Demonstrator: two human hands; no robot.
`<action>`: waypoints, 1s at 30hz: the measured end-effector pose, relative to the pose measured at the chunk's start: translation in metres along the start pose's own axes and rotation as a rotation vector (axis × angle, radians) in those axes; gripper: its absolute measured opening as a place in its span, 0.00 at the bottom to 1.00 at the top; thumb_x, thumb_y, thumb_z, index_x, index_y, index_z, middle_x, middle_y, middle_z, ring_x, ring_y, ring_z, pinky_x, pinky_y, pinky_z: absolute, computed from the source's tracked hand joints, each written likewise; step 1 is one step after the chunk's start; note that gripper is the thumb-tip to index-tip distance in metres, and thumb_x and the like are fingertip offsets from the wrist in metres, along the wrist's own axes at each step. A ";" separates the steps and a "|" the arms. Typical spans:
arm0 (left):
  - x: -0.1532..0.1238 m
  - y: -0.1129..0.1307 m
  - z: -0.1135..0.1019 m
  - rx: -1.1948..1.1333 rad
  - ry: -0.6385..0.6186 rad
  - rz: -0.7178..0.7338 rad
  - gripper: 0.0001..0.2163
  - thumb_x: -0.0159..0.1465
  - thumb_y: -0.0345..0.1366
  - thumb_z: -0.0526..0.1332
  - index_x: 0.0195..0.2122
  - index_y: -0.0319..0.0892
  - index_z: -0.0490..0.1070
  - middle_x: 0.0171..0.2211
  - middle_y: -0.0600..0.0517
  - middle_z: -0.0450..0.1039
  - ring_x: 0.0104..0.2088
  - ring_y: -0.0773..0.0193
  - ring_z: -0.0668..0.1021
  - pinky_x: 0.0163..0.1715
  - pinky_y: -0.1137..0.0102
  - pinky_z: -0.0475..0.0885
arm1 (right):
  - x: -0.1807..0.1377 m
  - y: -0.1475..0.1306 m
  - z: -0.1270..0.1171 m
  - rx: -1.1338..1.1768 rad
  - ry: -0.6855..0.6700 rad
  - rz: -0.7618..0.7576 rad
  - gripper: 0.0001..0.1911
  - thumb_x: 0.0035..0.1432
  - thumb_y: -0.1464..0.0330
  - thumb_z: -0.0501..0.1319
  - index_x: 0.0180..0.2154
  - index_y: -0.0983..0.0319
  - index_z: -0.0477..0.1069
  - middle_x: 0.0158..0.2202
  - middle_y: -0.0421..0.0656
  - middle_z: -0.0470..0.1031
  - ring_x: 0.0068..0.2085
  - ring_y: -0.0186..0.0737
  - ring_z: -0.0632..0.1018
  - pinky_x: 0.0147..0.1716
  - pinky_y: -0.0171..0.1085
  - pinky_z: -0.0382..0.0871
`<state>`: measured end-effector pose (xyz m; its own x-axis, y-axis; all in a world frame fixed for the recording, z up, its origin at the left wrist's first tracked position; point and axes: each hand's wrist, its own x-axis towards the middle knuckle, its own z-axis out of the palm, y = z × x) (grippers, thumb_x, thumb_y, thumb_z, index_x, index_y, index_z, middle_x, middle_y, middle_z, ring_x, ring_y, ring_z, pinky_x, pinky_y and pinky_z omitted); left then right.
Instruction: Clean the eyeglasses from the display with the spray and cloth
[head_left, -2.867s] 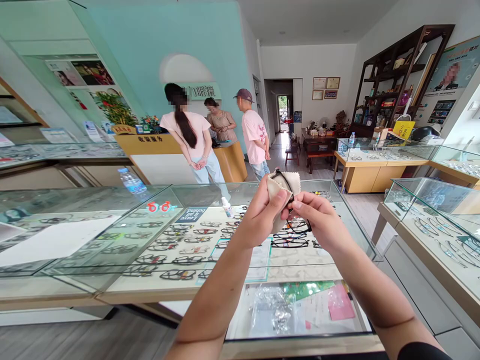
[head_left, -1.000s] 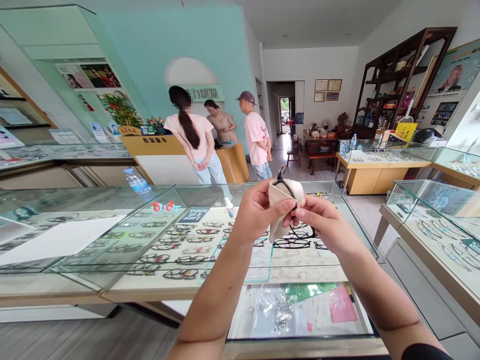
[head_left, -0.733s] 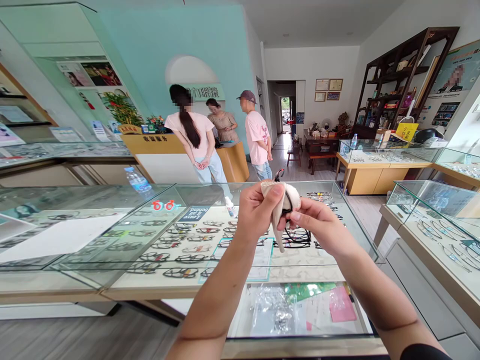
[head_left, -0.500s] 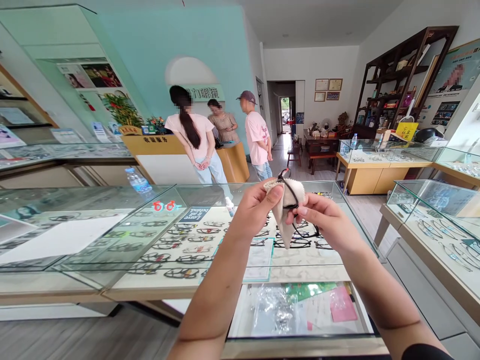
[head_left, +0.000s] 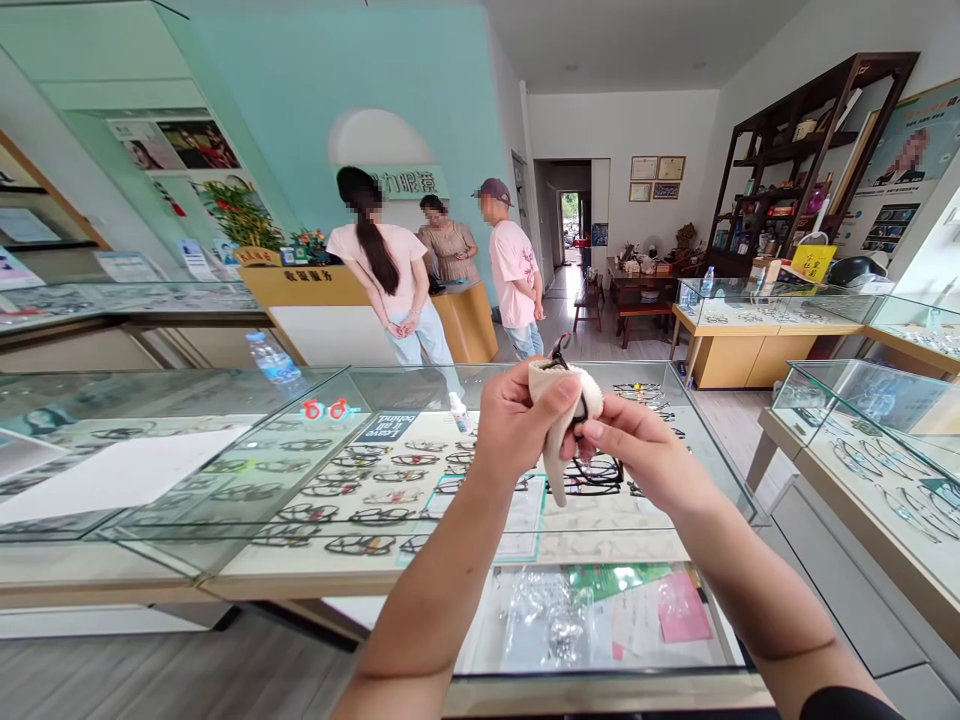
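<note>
Above a glass display case (head_left: 480,545), my left hand (head_left: 521,410) pinches a cream cloth (head_left: 556,470) folded around a pair of dark-framed eyeglasses (head_left: 559,352). Its thumb presses flat on the cloth. My right hand (head_left: 637,440) is closed, thumb and fingertips gripping the glasses' frame at the cloth's right side. One dark temple end with a reddish tip sticks up out of the cloth. Most of the lenses are hidden by cloth and fingers. Below the hands, rows of eyeglasses (head_left: 360,545) lie inside the case.
An open drawer (head_left: 480,640) with plastic bags and papers lies below my forearms. On the glass are a small white spray bottle (head_left: 459,412) and a water bottle (head_left: 272,360). Several people stand by a counter (head_left: 469,320) ahead. Another display case (head_left: 862,470) is at right.
My left thumb has moved across the cloth, which now wraps more of the glasses. Both hands have shifted slightly left and the frame shows less.
</note>
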<state>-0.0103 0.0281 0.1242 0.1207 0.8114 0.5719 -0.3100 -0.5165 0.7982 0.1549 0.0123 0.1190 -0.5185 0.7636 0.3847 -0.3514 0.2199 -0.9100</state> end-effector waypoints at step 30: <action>0.010 -0.006 -0.011 0.045 0.026 -0.026 0.28 0.61 0.64 0.73 0.26 0.42 0.72 0.16 0.57 0.68 0.13 0.70 0.70 0.13 0.74 0.65 | 0.001 0.001 -0.004 -0.001 0.035 -0.043 0.20 0.62 0.50 0.75 0.36 0.58 0.75 0.34 0.40 0.82 0.38 0.39 0.79 0.41 0.39 0.72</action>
<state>-0.0178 0.0422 0.1230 0.1035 0.8313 0.5462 -0.2646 -0.5063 0.8207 0.1576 0.0155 0.1181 -0.4750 0.7745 0.4177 -0.3718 0.2536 -0.8930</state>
